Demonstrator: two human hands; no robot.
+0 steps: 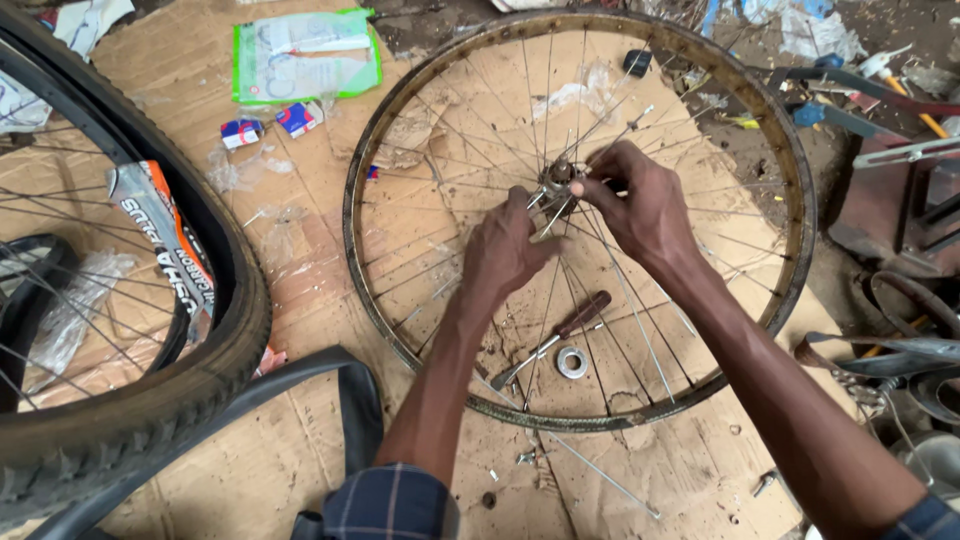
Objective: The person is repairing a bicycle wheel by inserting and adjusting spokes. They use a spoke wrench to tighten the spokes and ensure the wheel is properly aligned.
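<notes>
Flat on the cardboard [300,430], the bare wheel rim [790,170] lets both hands, left [505,250] and right [640,205], pinch spokes at the hub [556,182], a screwdriver [560,335] lying within reach.

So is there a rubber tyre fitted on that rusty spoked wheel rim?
No, the rusty spoked wheel rim is bare metal all round, lying flat on cardboard.

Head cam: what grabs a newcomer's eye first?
The bare wheel rim lying flat on cardboard fills the centre, its spokes running to the hub. Both hands meet at that hub: the left hand from below, the right hand from the right, fingers pinched on spokes. Inside the rim lie a screwdriver and a metal ring; a tyred wheel sits at left.
</notes>
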